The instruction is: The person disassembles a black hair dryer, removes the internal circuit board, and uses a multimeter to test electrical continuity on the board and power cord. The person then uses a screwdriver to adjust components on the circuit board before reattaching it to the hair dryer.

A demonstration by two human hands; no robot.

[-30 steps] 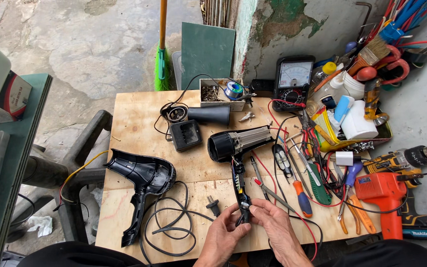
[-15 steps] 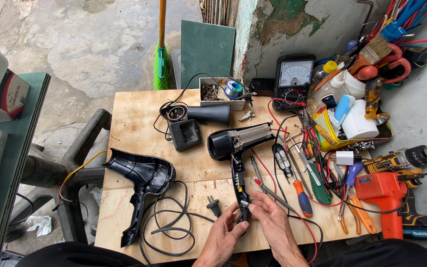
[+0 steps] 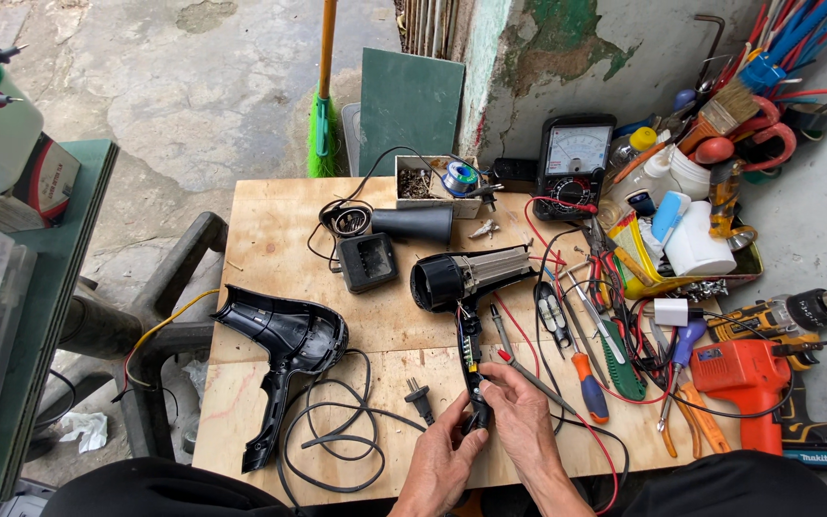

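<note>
1. Your left hand (image 3: 444,458) and right hand (image 3: 521,421) meet at the handle end of the opened hair dryer (image 3: 466,287), low on the desk (image 3: 270,220) toward six o'clock.
2. Left fingers pinch the handle tip; right fingers close on it from the three o'clock side, though what lies under them is too small to tell.
3. The dryer's barrel lies at twelve o'clock from your hands, at the desk's middle.
4. Its empty black shell (image 3: 284,340) rests at nine o'clock, with the coiled cord (image 3: 337,436) and plug (image 3: 420,400) beside.
5. An orange-handled screwdriver (image 3: 586,383) lies at two o'clock; an orange drill (image 3: 744,378) farther right.
</note>
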